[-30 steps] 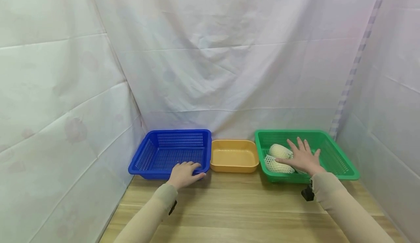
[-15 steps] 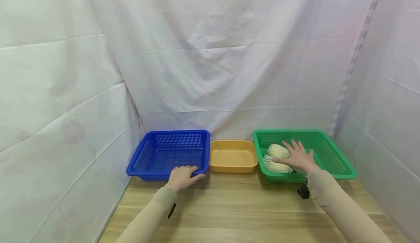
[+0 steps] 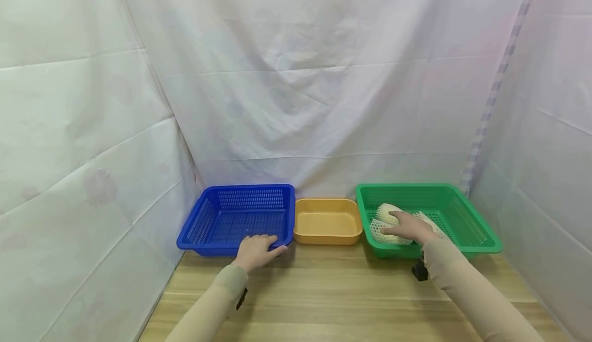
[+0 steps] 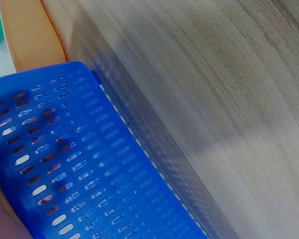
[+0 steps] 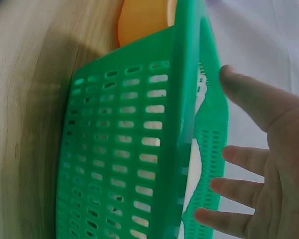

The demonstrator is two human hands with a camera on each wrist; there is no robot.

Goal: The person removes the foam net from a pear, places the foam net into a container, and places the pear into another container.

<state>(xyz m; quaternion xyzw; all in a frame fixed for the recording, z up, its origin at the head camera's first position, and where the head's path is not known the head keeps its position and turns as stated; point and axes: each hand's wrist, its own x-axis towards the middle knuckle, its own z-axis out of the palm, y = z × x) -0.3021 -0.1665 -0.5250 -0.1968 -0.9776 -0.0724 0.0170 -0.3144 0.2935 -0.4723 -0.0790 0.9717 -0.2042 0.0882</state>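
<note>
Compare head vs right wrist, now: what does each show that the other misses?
Only head: the left hand at the near rim of the blue basket, that basket's interior, and the back of the right hand.

Only right wrist: the right hand's palm side, and the slots in the near wall of the green basket seen from outside.

Both: right hand, green basket, part or all of the orange tray, wooden table, and pale netted pieces, which appear in the wrist view apparently as white patches.
</note>
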